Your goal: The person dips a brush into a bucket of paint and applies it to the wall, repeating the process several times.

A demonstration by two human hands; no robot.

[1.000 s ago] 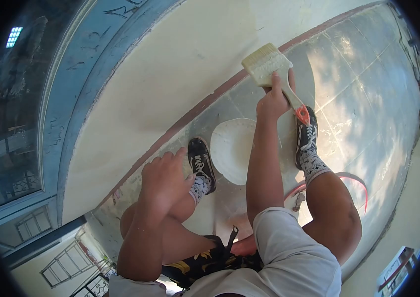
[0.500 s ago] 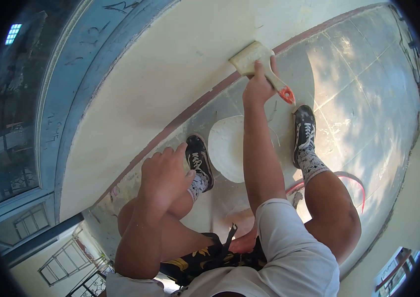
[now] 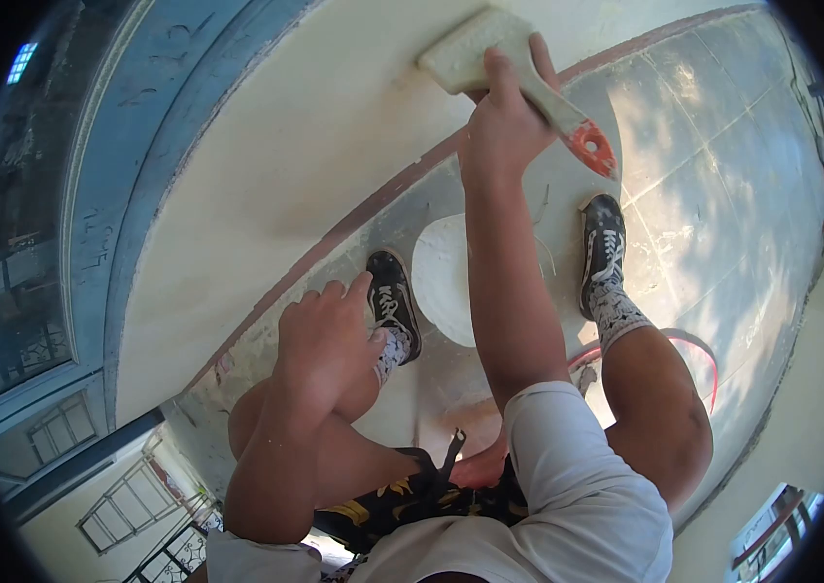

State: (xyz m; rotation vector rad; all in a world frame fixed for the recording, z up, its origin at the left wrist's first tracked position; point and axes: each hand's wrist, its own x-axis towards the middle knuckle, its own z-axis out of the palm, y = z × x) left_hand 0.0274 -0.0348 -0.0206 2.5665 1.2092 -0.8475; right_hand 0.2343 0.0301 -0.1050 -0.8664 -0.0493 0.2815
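Observation:
My right hand (image 3: 509,131) grips a wide paintbrush (image 3: 572,126) by its handle, thumb and a finger laid along its pale, paint-coated body. The handle's end is orange-red with a hole in it. The bristle end lies close over the cream wall (image 3: 354,126), above the brown strip at its foot. My left hand (image 3: 326,325) rests near my left knee with nothing in it, its fingers loosely bent and thumb apart. Between my feet stands a round white container (image 3: 441,277), partly hidden behind my right forearm.
A blue window frame (image 3: 130,165) with dark glass borders the wall at left. My black shoes (image 3: 393,301) stand on a grey tiled floor (image 3: 713,223) with sunlit patches. A red-rimmed round object (image 3: 708,364) shows behind my right leg.
My right hand has carried the paintbrush up and slightly left along the wall, and the brush looks larger. My left hand has hardly moved.

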